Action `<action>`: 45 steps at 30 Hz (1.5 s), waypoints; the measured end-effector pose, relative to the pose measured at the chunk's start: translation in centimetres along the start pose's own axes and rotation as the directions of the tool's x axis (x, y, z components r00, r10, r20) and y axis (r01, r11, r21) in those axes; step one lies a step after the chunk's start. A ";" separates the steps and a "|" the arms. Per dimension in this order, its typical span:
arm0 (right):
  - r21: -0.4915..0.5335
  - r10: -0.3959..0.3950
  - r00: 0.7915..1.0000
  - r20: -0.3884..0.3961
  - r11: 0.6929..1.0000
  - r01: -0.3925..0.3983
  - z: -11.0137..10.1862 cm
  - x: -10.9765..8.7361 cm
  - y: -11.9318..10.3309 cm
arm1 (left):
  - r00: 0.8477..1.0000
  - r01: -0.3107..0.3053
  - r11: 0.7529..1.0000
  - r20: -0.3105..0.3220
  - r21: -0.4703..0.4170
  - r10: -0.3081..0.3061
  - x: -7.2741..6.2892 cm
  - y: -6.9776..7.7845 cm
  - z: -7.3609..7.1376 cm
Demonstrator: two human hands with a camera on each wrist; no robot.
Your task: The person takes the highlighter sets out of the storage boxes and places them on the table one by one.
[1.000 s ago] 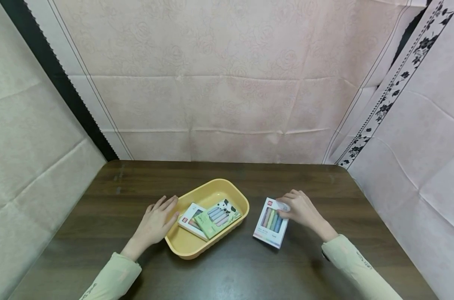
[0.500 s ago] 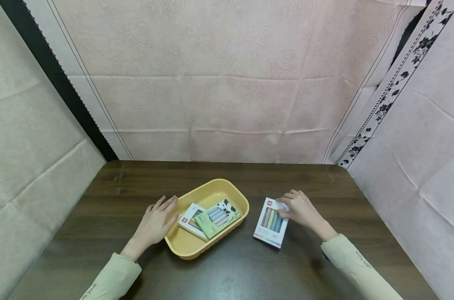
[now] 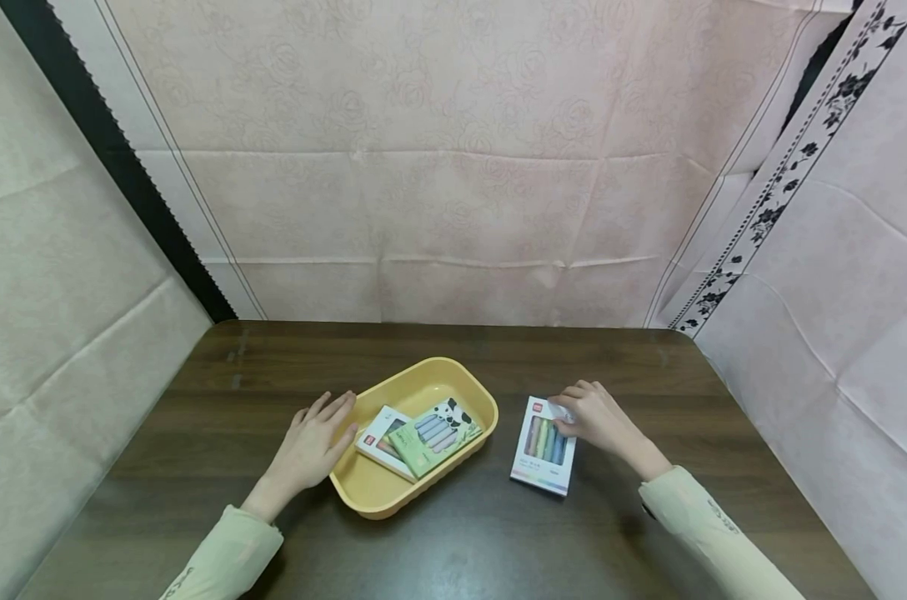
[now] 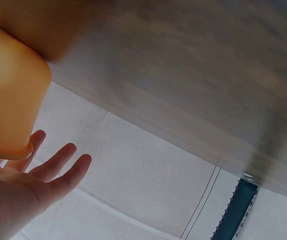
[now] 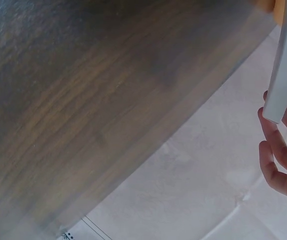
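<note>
While my right fingers (image 5: 272,133) pinch a white box's (image 3: 541,482) corner:
left fingers (image 4: 57,161) spread against a yellow tray (image 3: 371,500) holding two boxes (image 3: 422,454).

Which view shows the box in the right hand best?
The head view: the box has nearly its whole front visible, coloured sticks included. The right wrist view shows mainly its pale side, cropped; the left wrist view, none of it.

Three boxes (image 3: 543,448) — one tray (image 3: 368,498), two hands (image 3: 314,442)
</note>
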State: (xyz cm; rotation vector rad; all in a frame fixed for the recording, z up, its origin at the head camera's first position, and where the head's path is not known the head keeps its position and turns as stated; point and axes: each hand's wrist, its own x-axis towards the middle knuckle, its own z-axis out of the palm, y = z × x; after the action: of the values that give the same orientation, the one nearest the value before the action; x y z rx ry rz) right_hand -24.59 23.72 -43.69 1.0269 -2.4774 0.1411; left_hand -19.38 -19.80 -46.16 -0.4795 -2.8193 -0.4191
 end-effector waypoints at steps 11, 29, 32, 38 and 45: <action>0.039 0.062 0.994 0.093 0.997 -0.065 0.2 0.2 -0.1 | 1.000 -0.004 1.000 -0.007 0.001 0.004 0.0 0.0 0.0; 0.041 0.069 0.986 0.153 0.996 -0.076 0.6 0.6 -0.2 | 1.000 -0.008 1.000 -0.001 0.003 0.008 0.0 0.0 0.0; 0.035 0.070 0.985 0.158 0.996 -0.077 0.8 0.7 -0.3 | 1.000 -0.007 1.000 -0.001 0.004 0.007 0.0 0.0 0.0; 0.022 0.063 0.985 0.159 0.997 -0.067 1.1 0.7 -0.2 | 1.000 -0.004 1.000 -0.001 0.005 0.004 0.0 0.0 -0.1; 0.020 0.065 0.981 0.180 0.997 -0.070 1.4 0.9 -0.3 | 1.000 -0.002 1.000 -0.003 0.002 0.002 0.0 0.0 -0.1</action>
State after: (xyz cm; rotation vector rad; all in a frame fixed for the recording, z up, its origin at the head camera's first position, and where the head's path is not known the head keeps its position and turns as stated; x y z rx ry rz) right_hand -25.42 22.59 -44.55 1.0058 -2.6813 0.1063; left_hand -19.35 -19.83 -46.10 -0.4810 -2.8159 -0.4160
